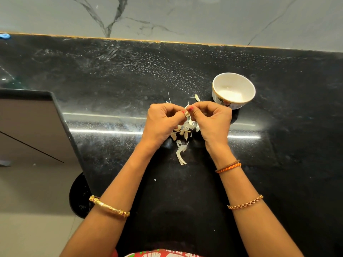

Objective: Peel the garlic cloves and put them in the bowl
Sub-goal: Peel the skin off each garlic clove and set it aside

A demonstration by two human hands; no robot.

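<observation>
Papery skin clings to the clove (187,114) we pinch in both hands, left (163,121) and right (211,120); we should peel gently over the counter (111,75), near the bowl (233,89).

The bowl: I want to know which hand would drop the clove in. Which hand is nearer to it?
Right. The right hand sits just below-left of the bowl, its knuckles almost at the bowl's base. The left hand is farther left, beyond the garlic clove both pinch.
</observation>
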